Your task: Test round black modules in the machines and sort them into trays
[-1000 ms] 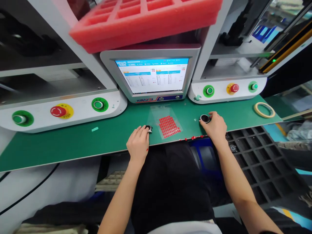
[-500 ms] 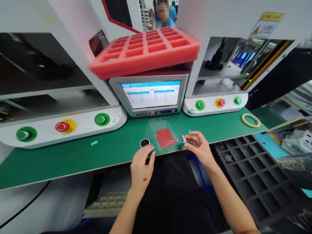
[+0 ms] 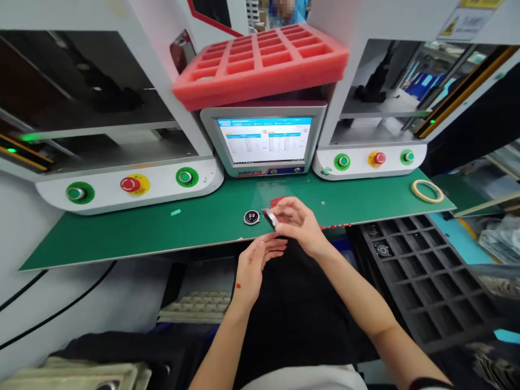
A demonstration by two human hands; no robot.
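My right hand (image 3: 300,225) pinches a small round watch case (image 3: 270,218) with a silver edge, tilted on its side just above the table's front edge. Just below it, my left hand (image 3: 254,268) is open, its fingers stretched toward the right hand and holding nothing I can see. A red sticker piece (image 3: 238,286) clings to the back of that hand near the wrist. Left of the held case, a second round watch (image 3: 252,218) lies face up with a lit dial. Partly hidden behind my right fingers is a sheet of small red stickers (image 3: 278,201).
Red bits (image 3: 335,226) line the green table's (image 3: 211,219) front edge. A tape roll (image 3: 427,192) lies at right, above a black compartment tray (image 3: 410,271). Behind stand a monitor (image 3: 268,143) under a red foam tray (image 3: 260,67) and machines with buttons (image 3: 186,177).
My right hand has moved left across the sticker sheet and now holds the watch case. My left hand has dropped slightly and turned toward it. The lying watch's dial, dark before, is lit.
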